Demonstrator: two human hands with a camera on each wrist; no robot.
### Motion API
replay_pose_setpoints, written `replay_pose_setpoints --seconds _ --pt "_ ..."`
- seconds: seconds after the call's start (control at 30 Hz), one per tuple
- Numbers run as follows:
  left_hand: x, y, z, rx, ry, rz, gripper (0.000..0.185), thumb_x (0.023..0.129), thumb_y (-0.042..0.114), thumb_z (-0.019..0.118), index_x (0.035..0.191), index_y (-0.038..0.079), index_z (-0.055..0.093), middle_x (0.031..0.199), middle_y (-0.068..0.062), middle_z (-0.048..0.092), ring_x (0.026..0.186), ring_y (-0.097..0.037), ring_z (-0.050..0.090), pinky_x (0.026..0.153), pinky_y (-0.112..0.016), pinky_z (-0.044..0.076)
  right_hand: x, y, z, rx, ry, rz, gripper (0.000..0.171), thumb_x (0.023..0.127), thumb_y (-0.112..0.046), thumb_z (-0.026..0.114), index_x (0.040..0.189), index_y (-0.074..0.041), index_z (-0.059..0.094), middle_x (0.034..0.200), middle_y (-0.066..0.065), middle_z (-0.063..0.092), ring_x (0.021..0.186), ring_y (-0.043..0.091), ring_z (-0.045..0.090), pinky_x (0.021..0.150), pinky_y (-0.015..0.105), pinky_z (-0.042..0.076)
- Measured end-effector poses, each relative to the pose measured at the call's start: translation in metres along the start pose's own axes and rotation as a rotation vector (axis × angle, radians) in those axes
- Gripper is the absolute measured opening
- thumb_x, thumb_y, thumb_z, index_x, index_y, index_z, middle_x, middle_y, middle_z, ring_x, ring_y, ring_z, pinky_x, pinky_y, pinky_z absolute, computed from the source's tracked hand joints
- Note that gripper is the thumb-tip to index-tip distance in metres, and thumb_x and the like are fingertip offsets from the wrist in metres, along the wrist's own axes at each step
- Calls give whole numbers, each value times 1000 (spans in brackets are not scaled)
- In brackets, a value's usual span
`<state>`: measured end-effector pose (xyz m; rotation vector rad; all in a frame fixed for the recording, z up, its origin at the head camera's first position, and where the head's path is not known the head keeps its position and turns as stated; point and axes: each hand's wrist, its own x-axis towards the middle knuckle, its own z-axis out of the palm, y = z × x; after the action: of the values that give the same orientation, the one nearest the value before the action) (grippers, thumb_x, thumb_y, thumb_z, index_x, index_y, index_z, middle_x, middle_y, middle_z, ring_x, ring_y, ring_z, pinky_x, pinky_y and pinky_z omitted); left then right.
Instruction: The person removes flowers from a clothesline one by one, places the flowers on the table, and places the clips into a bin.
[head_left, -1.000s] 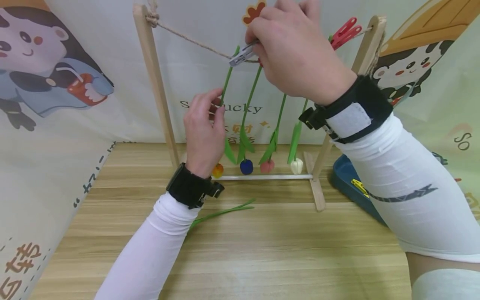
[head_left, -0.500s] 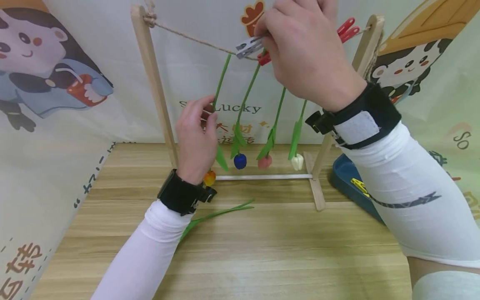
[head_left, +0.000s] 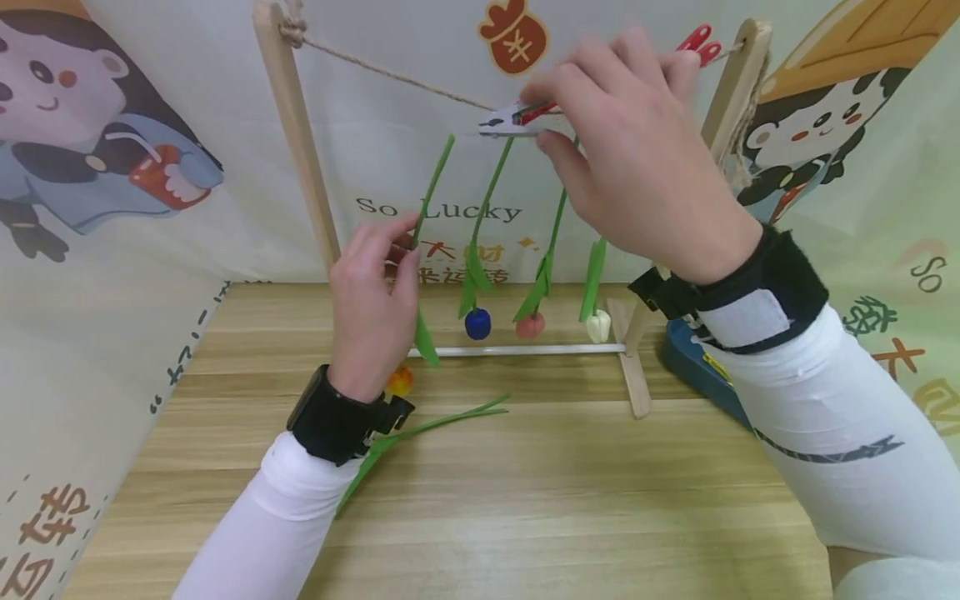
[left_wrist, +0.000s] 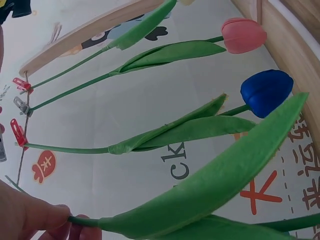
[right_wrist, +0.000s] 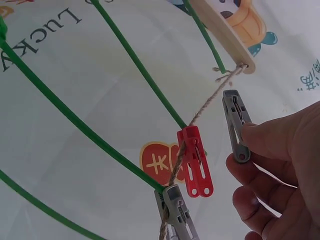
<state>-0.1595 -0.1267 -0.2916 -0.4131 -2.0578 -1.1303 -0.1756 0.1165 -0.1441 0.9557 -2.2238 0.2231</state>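
From the head view, the left hand point(head_left: 372, 310) is pinching a green tulip stem point(head_left: 427, 192) mid-length below the twine line point(head_left: 390, 73); the stem looks light and bendy, best held near its top. The right hand point(head_left: 637, 167) is gripping a grey clothespin point(head_left: 504, 125).

The left wrist view is showing fingers point(left_wrist: 45, 215) pinching the stem beside hanging tulips.

In the right wrist view, neighbouring pegs, like the red peg point(right_wrist: 196, 162), are crowding the twine.

front table point(head_left: 562, 500) open | hanging tulips point(head_left: 480, 250) and rope point(head_left: 390, 73) crowd rack point(head_left: 288, 142)
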Motion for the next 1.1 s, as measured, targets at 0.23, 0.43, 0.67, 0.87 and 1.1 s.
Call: replay_pose_setpoints --seconds 0.23,0.43,0.67,0.87,1.1 --pt "-12 7 -8 21 -55 -9 33 99 -10 67 131 -5 70 108 -19 68 93 -27 65 82 -34 58 -30 2 -1 32 17 -1 31 106 -15 66 134 -2 68 128 18 65 115 42 45 90 58 23" --pt "-22 11 -14 40 -103 17 35 96 -12 69 131 -5 71 109 -18 69 93 -26 67 79 -35 60 -57 7 2 71 18 31 29 102 -11 71 130 -1 69 126 17 67 107 42 45 86 58 23" --pt "-37 12 -20 89 -236 -15 41 93 -14 73 132 -3 72 108 -15 69 90 -25 70 73 -36 60 -91 18 8 105 16 90 30 98 -7 76 127 -2 71 123 17 68 102 42 45 83 58 20" --pt "-54 7 -21 122 -372 -42 40 91 -13 76 129 -2 74 110 -15 72 88 -25 69 71 -35 60 -124 28 14 130 -17 161 32 94 -2 78 125 -2 71 119 18 68 100 42 45 80 57 19" --pt "-75 -5 -14 151 -526 -25 35 93 -12 74 125 0 76 105 -13 72 88 -22 69 75 -35 61 -166 44 22 128 -99 261 33 93 -1 79 125 -3 72 119 18 68 105 42 48 78 55 19"
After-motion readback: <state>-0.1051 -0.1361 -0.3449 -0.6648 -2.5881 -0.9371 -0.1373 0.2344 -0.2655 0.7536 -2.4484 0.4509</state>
